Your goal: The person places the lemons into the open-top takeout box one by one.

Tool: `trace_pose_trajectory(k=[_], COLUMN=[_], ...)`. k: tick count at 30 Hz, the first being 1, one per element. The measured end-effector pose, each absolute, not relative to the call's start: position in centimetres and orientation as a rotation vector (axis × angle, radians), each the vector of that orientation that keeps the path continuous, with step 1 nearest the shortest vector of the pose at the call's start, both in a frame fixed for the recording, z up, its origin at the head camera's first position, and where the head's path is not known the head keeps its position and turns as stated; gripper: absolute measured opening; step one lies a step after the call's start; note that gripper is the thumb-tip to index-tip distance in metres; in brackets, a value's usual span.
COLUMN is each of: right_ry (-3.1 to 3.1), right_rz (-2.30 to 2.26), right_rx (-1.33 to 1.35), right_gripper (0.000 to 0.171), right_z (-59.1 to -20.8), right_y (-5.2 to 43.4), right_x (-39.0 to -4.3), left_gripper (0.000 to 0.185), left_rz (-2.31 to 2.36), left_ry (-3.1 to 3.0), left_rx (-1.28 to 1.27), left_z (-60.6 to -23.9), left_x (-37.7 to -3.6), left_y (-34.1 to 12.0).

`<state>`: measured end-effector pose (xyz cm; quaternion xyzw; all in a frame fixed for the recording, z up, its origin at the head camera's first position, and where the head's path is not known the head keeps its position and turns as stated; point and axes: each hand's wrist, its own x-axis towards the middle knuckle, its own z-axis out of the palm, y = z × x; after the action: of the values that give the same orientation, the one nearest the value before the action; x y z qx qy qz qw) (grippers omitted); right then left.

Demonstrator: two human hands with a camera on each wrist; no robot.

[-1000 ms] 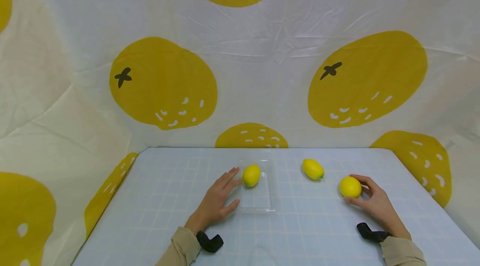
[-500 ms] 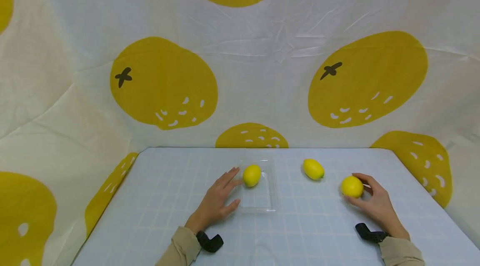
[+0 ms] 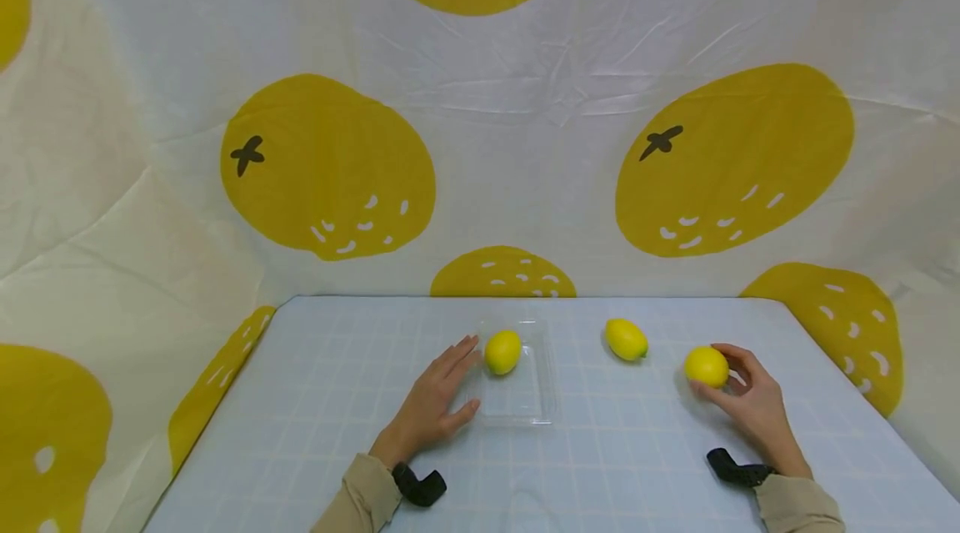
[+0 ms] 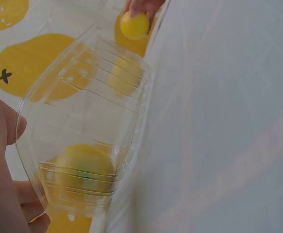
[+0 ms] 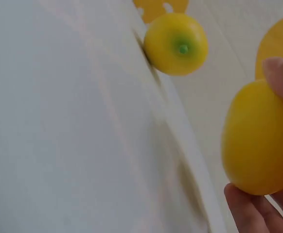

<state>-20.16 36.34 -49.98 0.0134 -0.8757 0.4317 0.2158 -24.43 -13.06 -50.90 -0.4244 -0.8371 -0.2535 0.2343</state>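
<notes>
In the head view my right hand (image 3: 750,395) pinches a yellow lemon (image 3: 707,367) between thumb and fingertips at the right of the table. The right wrist view shows this lemon (image 5: 258,141) raised off the surface, thumb on one end and fingers on the other. My left hand (image 3: 431,404) lies with fairly straight, spread fingers against the left side of a clear plastic container (image 3: 553,383). Inside that container, toward its far left, sits a second lemon (image 3: 502,352). A third lemon (image 3: 626,339) lies on the table between the container and my right hand.
A pale checked cloth covers the table (image 3: 600,466). Behind it hangs a white curtain (image 3: 525,183) printed with large yellow fruit. Each wrist wears a black camera mount, one on the left (image 3: 420,485) and one on the right (image 3: 738,469).
My right hand has lifted the lemon a little off the table, shifting it slightly away from me and right. The left hand, the container and the other two lemons stay put.
</notes>
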Motion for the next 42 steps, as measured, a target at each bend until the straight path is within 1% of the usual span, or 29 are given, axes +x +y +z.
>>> trace_pose_trajectory(k=[6,13,20,30,42], right_ry=[-2.338,-2.258,-2.179,-2.020,-1.901], right_rz=[1.275,1.368,1.484,1.735,1.885], right_rx=[0.103,0.141,0.163,0.329,0.522], right_gripper=[0.069,0.064,0.065,0.065,0.063], right_z=[-49.1,-48.1,-46.9,-44.7,-44.0], right_y=[35.8,34.2,32.1,27.4,21.7], right_x=[-20.4,-21.1,-22.2,-24.2,-26.0], left_gripper=[0.069,0.069,0.070,0.069,0.069], left_rz=[-0.691,-0.661,-0.653,-0.635,-0.658], left_ry=[-2.301,-2.333,-2.345,-2.341,-2.323], left_rx=[-1.172,-1.155,-1.147,-1.145,-1.153], left_z=[-51.0,-51.0,-50.9,-50.8,-50.8], left_x=[-24.4,-24.3,-24.2,-24.1,-24.1], left_y=[-13.0,-12.9,-13.0,-13.1,-13.1])
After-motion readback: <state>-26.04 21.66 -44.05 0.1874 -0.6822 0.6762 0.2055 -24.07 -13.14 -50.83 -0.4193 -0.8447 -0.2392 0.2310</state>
